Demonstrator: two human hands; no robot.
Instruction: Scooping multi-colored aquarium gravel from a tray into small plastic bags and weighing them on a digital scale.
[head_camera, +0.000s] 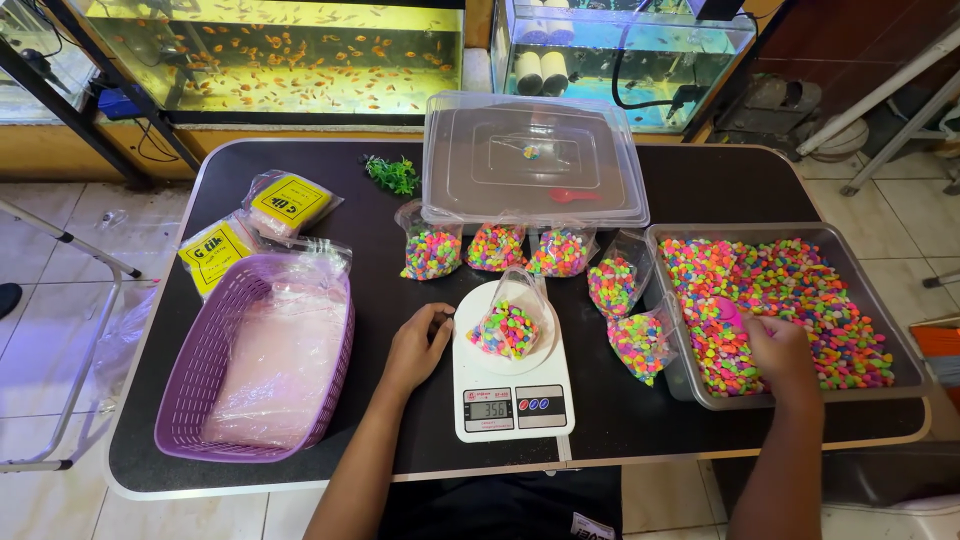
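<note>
My left grip (418, 345) rests on the bench (380, 440) just left of the scale (512, 385), fingers curled loosely w/ tips near the scale's round white plate, holding nothing I can see. On that plate, just right of the left grip, sits an open clear bag (510, 322) part-filled w/ neon pebbles, upright, mouth open toward the top. My right grip (778, 350) is down in the grey tray (905, 345), closed round the handle of a pink scoop (729, 313); the scoop's bowl sticks out up and left of my knuckles, lying on the loose pebbles (800, 290) that fill the tray. Between the two grips, right of the scale, two filled bags (628, 318) lean against the tray's left wall, one above the other. Beyond the scale, three more filled bags (495, 248) stand in a row, touching the front edge of a clear lidded box (535, 160); a small red scoop shows inside the box, and a green plastic plant (392, 175) lies left of it. Well left of my left grip is a purple basket (200, 370) w/ a stack of clear empty bags inside, and past it two packs w/ yellow labels (250, 225). Far side of the bench: fish tanks (280, 55), the left one lit yellow w/ many orange fish.
</note>
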